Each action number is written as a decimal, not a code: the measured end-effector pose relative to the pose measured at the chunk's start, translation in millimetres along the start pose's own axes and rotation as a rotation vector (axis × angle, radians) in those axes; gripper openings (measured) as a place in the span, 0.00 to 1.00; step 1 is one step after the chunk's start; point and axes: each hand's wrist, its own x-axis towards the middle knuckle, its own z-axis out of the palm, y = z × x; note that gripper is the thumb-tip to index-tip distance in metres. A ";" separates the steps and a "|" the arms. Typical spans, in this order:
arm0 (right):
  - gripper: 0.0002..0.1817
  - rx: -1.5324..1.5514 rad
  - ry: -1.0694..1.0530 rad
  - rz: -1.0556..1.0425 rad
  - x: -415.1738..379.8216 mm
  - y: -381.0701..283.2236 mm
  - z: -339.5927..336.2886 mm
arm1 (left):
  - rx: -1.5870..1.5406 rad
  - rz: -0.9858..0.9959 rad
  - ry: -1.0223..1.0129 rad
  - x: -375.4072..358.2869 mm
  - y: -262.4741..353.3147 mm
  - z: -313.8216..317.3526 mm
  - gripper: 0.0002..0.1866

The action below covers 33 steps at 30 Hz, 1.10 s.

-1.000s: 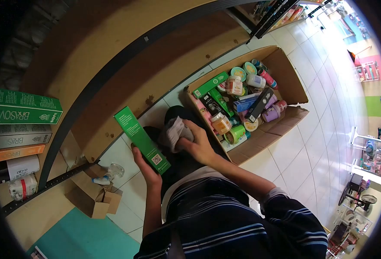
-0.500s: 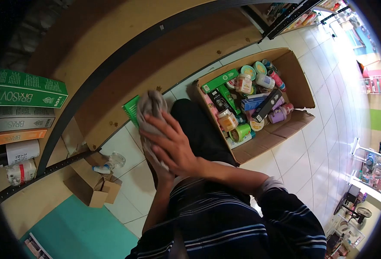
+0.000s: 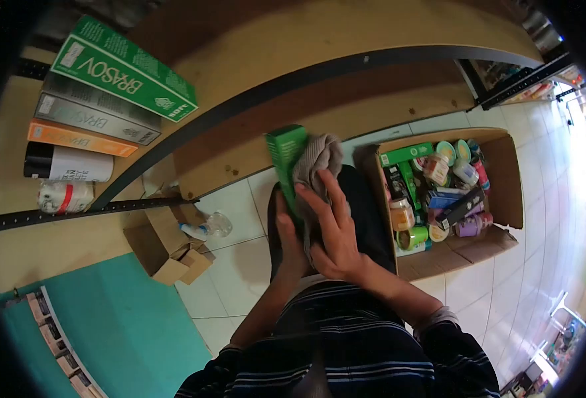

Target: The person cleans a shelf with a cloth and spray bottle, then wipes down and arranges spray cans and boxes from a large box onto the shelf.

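Between my hands stands a narrow green box [image 3: 282, 158], held upright over my lap. My left hand [image 3: 292, 244] grips it from the left side, low down, with its fingers partly hidden. A crumpled grey cloth [image 3: 321, 156] lies against the right side of the box. My right hand [image 3: 336, 233] presses this cloth to the box, its fingers closed over the fabric. The lower part of the box is hidden behind the cloth and my hands.
At right, a cardboard carton [image 3: 432, 267] holds jars, tubes and boxes. On the left shelf sit a green Brasov box [image 3: 127, 73], a grey box [image 3: 94, 113], an orange box [image 3: 80, 137] and a canister [image 3: 74, 162]. A spray bottle [image 3: 213, 225] is by a small carton [image 3: 150, 242].
More of the green box shows now, beside the cloth rather than mostly behind it. My left hand has come into view on its left side. The whole view has swung leftward.
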 end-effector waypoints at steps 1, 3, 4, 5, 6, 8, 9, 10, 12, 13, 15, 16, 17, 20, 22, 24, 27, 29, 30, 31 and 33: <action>0.30 0.008 -0.003 -0.009 9.7 0.0 -1.4 | 0.006 0.010 0.005 0.3 -3.5 -2.9 0.37; 0.27 -0.252 -0.103 -0.163 26.7 -0.4 -4.0 | 0.104 0.116 -0.143 2.1 -17.4 -14.2 0.38; 0.21 -0.258 -0.039 -0.136 30.3 -4.2 1.4 | 0.109 0.123 -0.140 1.8 -19.4 -17.9 0.38; 0.21 -0.251 -0.040 -0.144 28.0 -4.0 3.0 | 0.022 0.107 -0.180 0.4 -20.8 -22.1 0.39; 0.17 -0.230 -0.109 -0.177 22.2 -2.3 4.4 | -0.064 0.093 -0.219 -0.6 -21.5 -26.3 0.39; 0.16 -0.174 -0.155 -0.198 8.4 -2.4 7.6 | -0.236 0.067 -0.301 -1.1 -21.8 -33.5 0.40; 0.16 -0.169 -0.159 -0.210 6.0 -0.8 8.4 | -0.324 0.055 -0.342 -0.8 -21.7 -35.7 0.40; 0.16 -0.157 -0.125 -0.217 5.3 -0.4 8.7 | -0.412 0.039 -0.383 0.8 -17.5 -34.5 0.40; 0.14 -0.148 -0.065 -0.204 10.2 -2.9 5.0 | -0.254 -0.022 -0.318 -2.3 -7.2 -26.8 0.42; 0.14 -0.148 -0.065 -0.210 18.0 -2.7 1.0 | -0.099 -0.087 -0.257 -1.7 -2.3 -22.7 0.43; 0.21 -0.037 0.094 -0.084 34.9 0.7 -6.9 | -0.330 -0.167 -0.339 3.1 -15.7 -34.6 0.40; 0.21 -0.035 0.091 -0.092 46.2 2.4 -9.0 | -0.561 -0.252 -0.417 6.0 -24.8 -43.1 0.37; 0.24 0.325 0.270 0.144 59.0 4.5 -10.3 | -0.791 -0.335 -0.496 12.2 -15.9 -38.9 0.34; 0.30 0.879 0.364 0.410 63.7 15.1 -15.8 | -0.595 -0.344 -0.242 15.5 9.5 -26.7 0.25; 0.32 1.096 0.216 0.478 63.0 8.6 -16.8 | -0.372 -0.201 -0.158 20.6 20.5 -20.3 0.23; 0.31 1.009 0.227 0.430 61.0 0.1 -7.7 | -0.242 -0.135 -0.090 24.3 24.9 -14.9 0.24; 0.26 0.849 0.245 0.380 54.4 -1.0 0.6 | -0.157 -0.033 -0.008 22.4 16.2 -13.3 0.26; 0.22 0.473 0.132 0.152 49.2 0.2 4.2 | -0.198 0.010 0.014 19.8 16.5 -13.0 0.27; 0.22 0.476 0.127 0.151 44.7 1.5 6.2 | -0.042 0.015 0.046 18.3 19.2 -11.5 0.30; 0.20 0.411 0.099 0.111 39.2 3.2 7.9 | 0.114 0.020 0.077 18.1 21.4 -10.7 0.34; 0.17 0.279 0.046 0.031 28.0 3.5 9.7 | 0.033 -0.043 0.050 20.2 21.7 -22.1 0.35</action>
